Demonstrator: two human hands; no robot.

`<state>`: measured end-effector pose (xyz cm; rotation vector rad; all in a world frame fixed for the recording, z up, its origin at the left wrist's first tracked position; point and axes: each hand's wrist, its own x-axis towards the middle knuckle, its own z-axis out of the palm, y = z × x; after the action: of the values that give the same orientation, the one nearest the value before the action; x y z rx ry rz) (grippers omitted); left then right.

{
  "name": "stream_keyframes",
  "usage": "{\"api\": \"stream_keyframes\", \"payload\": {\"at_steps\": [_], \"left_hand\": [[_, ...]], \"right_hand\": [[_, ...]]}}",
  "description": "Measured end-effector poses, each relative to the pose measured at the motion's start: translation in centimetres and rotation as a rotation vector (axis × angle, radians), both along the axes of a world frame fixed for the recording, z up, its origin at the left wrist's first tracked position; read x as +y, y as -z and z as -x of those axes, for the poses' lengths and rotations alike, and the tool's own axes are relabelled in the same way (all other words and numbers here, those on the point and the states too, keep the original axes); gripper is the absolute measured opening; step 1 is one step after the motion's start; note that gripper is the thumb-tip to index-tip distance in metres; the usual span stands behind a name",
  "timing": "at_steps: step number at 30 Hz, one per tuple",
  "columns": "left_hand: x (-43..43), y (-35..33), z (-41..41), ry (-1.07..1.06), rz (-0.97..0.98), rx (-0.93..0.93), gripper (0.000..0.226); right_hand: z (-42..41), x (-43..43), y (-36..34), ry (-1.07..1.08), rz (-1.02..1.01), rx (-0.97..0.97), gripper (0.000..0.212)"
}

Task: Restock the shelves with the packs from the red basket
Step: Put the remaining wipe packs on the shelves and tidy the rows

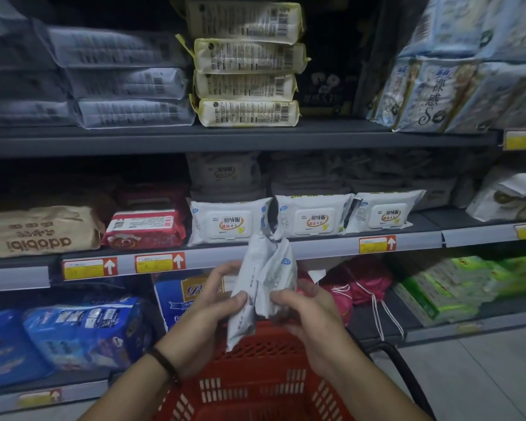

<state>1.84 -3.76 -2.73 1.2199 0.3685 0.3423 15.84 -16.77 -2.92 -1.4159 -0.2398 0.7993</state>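
Observation:
Two white wipe packs are held upright above the red basket (255,387), below the middle shelf (325,247). My left hand (207,314) grips the left pack (245,299) by its side. My right hand (304,314) pinches the lower edge of the right pack (278,268). The two packs touch each other. Three matching white packs (230,221) lie in a row on the middle shelf just above my hands. The basket's inside is mostly hidden by my arms.
The top shelf (243,138) carries stacked cream packs (248,112) and grey packs. A brown pack (40,230) and a red pack (145,229) lie left on the middle shelf. Blue, pink and green packs fill the bottom shelf. Grey floor shows at lower right.

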Motion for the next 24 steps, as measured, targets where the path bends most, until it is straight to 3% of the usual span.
{"api": "stream_keyframes", "payload": {"at_steps": [5,8,10,12,16,20,24], "left_hand": [[0.1,0.5,-0.2,-0.197,-0.170,0.103,0.071],[0.2,0.2,-0.2,-0.174,-0.247,0.198,0.070],[0.6,0.0,0.0,-0.173,-0.288,0.232,0.081],[1.0,0.1,0.4,-0.159,-0.320,0.238,0.087],[1.3,-0.2,0.9,-0.143,-0.281,0.206,0.076],[2.3,-0.6,1.0,-0.290,-0.371,0.178,0.071],[2.4,-0.5,0.8,-0.284,-0.434,0.158,0.060]], "right_hand": [[-1.4,-0.4,-0.1,0.091,0.044,-0.263,0.048],[-2.0,-0.2,0.7,0.108,0.138,-0.350,0.079],[-2.0,-0.1,1.1,0.128,0.186,-0.410,0.098],[-2.2,-0.2,1.5,0.142,0.184,-0.435,0.103],[-2.9,-0.5,1.5,0.149,0.176,-0.468,0.103],[-2.9,-1.0,0.9,0.149,0.259,-0.659,0.110],[-3.1,-1.5,1.2,0.157,0.287,-0.823,0.115]]}}
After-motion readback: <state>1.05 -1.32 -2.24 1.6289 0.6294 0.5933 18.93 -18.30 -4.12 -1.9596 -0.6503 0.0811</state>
